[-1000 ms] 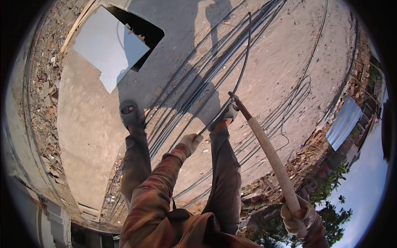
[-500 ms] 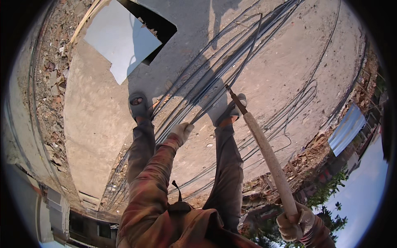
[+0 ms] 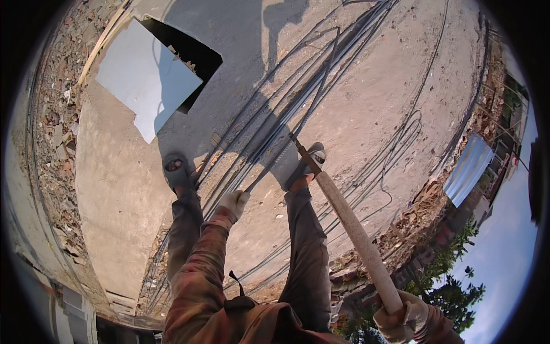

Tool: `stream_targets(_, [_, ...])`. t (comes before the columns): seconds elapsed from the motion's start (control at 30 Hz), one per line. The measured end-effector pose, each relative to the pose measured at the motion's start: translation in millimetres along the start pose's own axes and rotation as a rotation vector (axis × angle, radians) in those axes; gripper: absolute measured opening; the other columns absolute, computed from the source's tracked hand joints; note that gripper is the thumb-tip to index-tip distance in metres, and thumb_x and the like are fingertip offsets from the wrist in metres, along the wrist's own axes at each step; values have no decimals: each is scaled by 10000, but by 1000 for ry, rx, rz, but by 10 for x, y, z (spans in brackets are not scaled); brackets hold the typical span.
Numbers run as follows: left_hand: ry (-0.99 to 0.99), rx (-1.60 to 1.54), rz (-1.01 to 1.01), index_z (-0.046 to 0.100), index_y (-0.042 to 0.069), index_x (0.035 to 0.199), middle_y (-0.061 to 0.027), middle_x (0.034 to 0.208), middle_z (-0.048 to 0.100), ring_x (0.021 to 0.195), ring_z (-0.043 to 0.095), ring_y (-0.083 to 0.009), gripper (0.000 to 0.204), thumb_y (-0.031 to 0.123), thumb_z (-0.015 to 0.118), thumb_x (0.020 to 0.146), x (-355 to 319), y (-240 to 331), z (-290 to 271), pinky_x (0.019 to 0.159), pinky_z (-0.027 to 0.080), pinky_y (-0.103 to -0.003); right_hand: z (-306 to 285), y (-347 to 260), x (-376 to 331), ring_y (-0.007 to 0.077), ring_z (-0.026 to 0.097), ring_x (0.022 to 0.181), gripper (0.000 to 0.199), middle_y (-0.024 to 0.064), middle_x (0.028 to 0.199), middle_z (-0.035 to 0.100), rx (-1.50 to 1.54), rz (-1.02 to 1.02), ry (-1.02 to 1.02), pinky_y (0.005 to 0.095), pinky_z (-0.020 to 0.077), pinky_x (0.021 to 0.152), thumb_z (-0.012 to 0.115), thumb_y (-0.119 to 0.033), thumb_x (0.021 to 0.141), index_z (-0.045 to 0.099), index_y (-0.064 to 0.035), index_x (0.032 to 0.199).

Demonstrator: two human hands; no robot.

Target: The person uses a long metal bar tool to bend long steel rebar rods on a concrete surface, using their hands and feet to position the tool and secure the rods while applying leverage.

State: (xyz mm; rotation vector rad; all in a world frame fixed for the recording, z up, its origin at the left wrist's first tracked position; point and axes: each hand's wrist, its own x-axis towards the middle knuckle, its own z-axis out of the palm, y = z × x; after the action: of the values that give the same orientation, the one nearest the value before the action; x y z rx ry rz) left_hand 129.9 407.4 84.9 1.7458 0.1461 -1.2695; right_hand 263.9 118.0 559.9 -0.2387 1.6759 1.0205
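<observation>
My left hand (image 3: 234,200), in a pale work glove, grips a long thin steel rod (image 3: 298,129) that runs up and away across the concrete slab (image 3: 372,92). My right hand (image 3: 408,316), also gloved, is closed around the end of a long pale pipe-like bending tool (image 3: 349,223). The tool's rusty tip (image 3: 300,148) meets the rod just beside my right foot (image 3: 302,166). My left foot (image 3: 176,171) stands on a bundle of several similar rods (image 3: 269,132) lying on the slab.
A flat pale sheet (image 3: 146,80) lies beside a dark opening (image 3: 192,54) at the upper left. Rubble (image 3: 54,126) lines the slab's left edge. More looped rods (image 3: 401,137) lie to the right, near a blue corrugated sheet (image 3: 467,169) and trees (image 3: 452,275).
The view has shifted, so the feet and the sheet sit slightly lower and further right. My left hand has slid a little along the rod; the tool stays against it.
</observation>
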Motion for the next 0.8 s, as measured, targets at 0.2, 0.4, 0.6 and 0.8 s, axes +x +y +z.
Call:
stream_targets(0.2, [51, -4, 28, 638, 31, 889, -207, 712, 579, 661, 565, -286, 373, 374, 492, 905, -25, 17, -152, 670, 454, -391, 36, 104, 128, 116, 386, 432, 441, 41, 671, 439, 63, -91, -34, 251, 314, 338, 664, -25, 763, 487, -78, 1163])
stream_targets(0.4, [70, -39, 17, 629, 7, 919, -161, 712, 587, 711, 592, -226, 383, 359, 477, 924, 112, -234, -204, 701, 457, -361, 62, 357, 504, 142, 400, 418, 503, 53, 654, 437, 55, -137, -126, 278, 326, 338, 636, -4, 772, 468, -102, 1236])
stream_targets(0.6, [137, 11, -12, 643, 14, 958, -165, 792, 638, 772, 611, -226, 334, 307, 485, 925, 323, -528, -93, 764, 473, -347, 159, 561, 853, 145, 379, 416, 438, 80, 650, 448, 99, -175, -115, 289, 304, 379, 611, 19, 787, 443, -80, 1180])
stream_targets(0.8, [130, 102, -35, 642, 30, 971, -204, 879, 656, 845, 644, -321, 312, 304, 500, 923, 518, -715, -65, 782, 471, -369, 190, 697, 1264, 153, 432, 428, 490, 76, 715, 497, 69, -223, -117, 276, 358, 346, 729, -97, 759, 413, -100, 1134])
